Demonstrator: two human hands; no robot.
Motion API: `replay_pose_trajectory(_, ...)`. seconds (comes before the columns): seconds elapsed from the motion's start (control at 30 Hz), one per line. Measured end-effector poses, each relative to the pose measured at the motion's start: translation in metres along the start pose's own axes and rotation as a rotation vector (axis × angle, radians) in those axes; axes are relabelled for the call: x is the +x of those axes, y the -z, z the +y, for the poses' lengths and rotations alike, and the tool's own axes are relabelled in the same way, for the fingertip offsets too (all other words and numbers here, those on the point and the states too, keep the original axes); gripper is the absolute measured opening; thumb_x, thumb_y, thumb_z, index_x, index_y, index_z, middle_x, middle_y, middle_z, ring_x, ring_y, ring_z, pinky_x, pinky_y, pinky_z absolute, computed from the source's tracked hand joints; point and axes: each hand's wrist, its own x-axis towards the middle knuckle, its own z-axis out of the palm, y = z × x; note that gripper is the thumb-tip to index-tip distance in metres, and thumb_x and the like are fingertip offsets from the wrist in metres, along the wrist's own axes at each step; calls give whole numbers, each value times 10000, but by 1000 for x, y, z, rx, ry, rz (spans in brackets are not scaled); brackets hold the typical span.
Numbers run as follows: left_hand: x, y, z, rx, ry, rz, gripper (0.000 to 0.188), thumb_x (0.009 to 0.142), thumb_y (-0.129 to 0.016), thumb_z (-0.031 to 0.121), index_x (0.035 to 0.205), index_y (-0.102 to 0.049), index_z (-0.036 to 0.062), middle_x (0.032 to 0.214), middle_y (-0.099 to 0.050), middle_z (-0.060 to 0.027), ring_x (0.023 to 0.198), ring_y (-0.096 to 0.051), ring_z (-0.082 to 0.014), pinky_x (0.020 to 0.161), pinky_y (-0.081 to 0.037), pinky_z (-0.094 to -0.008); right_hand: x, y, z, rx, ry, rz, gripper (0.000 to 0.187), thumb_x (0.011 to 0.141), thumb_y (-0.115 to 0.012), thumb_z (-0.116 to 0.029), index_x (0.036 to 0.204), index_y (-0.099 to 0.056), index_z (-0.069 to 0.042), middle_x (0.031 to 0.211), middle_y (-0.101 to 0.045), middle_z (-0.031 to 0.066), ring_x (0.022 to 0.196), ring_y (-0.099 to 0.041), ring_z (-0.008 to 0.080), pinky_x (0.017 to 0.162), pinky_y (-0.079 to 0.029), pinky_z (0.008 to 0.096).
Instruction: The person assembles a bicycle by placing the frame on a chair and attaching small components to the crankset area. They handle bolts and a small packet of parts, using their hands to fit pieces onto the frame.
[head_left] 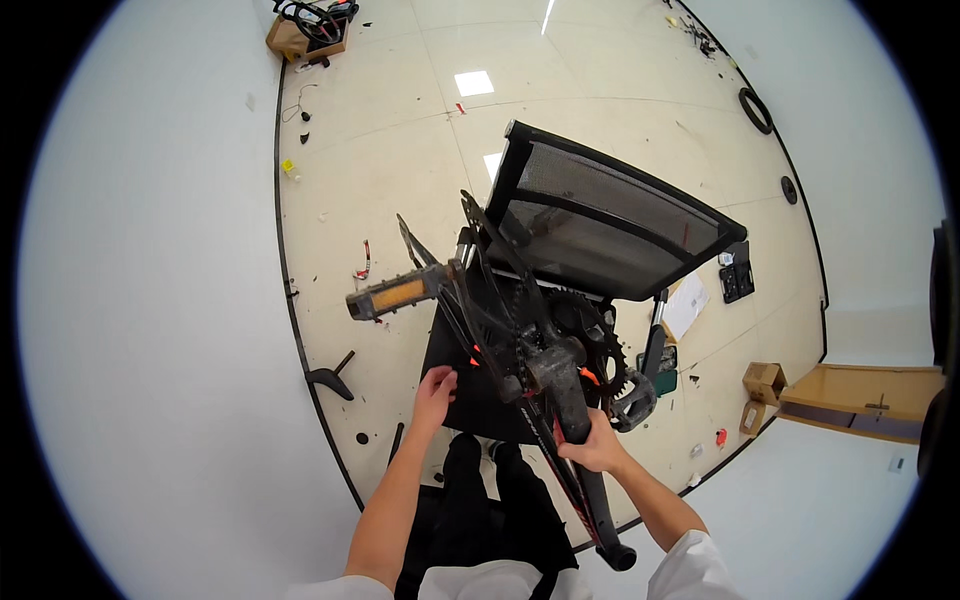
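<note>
In the head view, the chair's mesh backrest point(610, 215) is seen closing off the far side, while to the left a strip of tiled floor point(345, 215) is left between the seat point(445, 345) and the wall's dark skirting point(283, 225). The black bicycle frame point(560, 390) is held above the seat, its near end carried out past the front edge. By the right hand point(598, 447) a thick tube is gripped, thumb on top (the other fingers are mostly hidden). The left hand point(437, 388) is held half-curled, just left of the frame; whether contact is made cannot be told. The long axis is slanted, stays pointed to the upper left, head tube point(617, 557) to the lower right, towards the person; the reflector pedal point(397, 293) is stuck out leftward.
</note>
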Motion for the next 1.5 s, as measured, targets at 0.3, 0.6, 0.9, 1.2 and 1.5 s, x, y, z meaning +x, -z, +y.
replay_pose_trajectory(0.3, 3, -45, 55, -551, 137, -151, 523, 986, -427, 518, 1244, -486, 68, 1083, -646, -116, 997, -620, -219, 922, -475, -403, -24, -2, -25, 2, 20, -16, 176, 630, -698, -67, 771, -601, -27, 700, -603, 23, 655, -548, 114, 644, -457, 271)
replay_pose_trajectory(0.6, 7, -68, 90, -374, 39, -67, 284, 984, -543, 364, 1086, -509, 102, 983, -645, -60, 786, -675, -168, 636, -540, -289, -26, 25, -28, 2, 86, -28, 155, 620, -673, -45, 738, -576, -19, 689, -597, 28, 641, -554, 123, 626, -458, 277)
replay_pose_trajectory(0.9, 11, -59, 67, -415, -57, -40, 266, 1005, -500, 266, 1218, -450, 115, 1050, -598, -76, 843, -682, -197, 682, -582, -347, -33, 43, -26, 86, 130, -130, 172, 620, -677, -45, 771, -596, -28, 690, -601, 24, 646, -550, 115, 640, -455, 272)
replay_pose_trajectory(1.2, -16, -92, 100, -407, -121, 33, 217, 1007, -511, 283, 1123, -482, 103, 940, -642, -81, 831, -687, -197, 634, -574, -319, -50, 73, -27, -154, 115, -162, 477, 608, -745, -163, 1028, -595, 4, 893, -635, 150, 800, -610, 260, 742, -494, 347)
replay_pose_trajectory(1.5, -57, -88, 93, -450, -178, 45, 270, 1003, -520, 310, 1186, -441, 127, 991, -624, -86, 892, -684, -205, 673, -574, -313, -67, 61, -29, -337, 457, -111, 504, 568, -750, -191, 990, -567, 14, 668, -574, 145, 578, -584, 323, 561, -479, 362)
